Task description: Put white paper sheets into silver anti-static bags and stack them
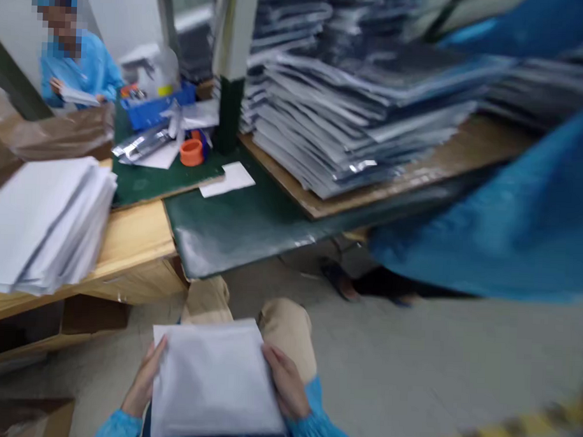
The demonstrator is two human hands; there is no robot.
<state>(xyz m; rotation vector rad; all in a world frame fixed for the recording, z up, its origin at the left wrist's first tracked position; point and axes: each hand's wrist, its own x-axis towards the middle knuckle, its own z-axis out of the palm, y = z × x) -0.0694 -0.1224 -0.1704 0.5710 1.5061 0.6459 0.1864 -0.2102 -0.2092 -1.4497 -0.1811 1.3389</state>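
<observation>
Over my lap I hold a stack of white flat bags (214,381), gripped at its two sides. My left hand (145,379) closes on the left edge, thumb on top and fingers underneath. On the opposite edge my right hand (286,381) is closed in the same way. A glossy dark strip with bright glints shows at the bottom of the picture, below the stack; what it is I cannot tell. On the wooden table at left lies a larger pile of similar white flat pieces (47,223).
A green-topped table (238,223) stands ahead, with a white card (228,180), an orange tape roll (192,152) and a blue bin (156,108). Tall piles of grey packets (352,125) rest on a board. A blue-clad person (502,219) is close at right; another (81,64) sits far left.
</observation>
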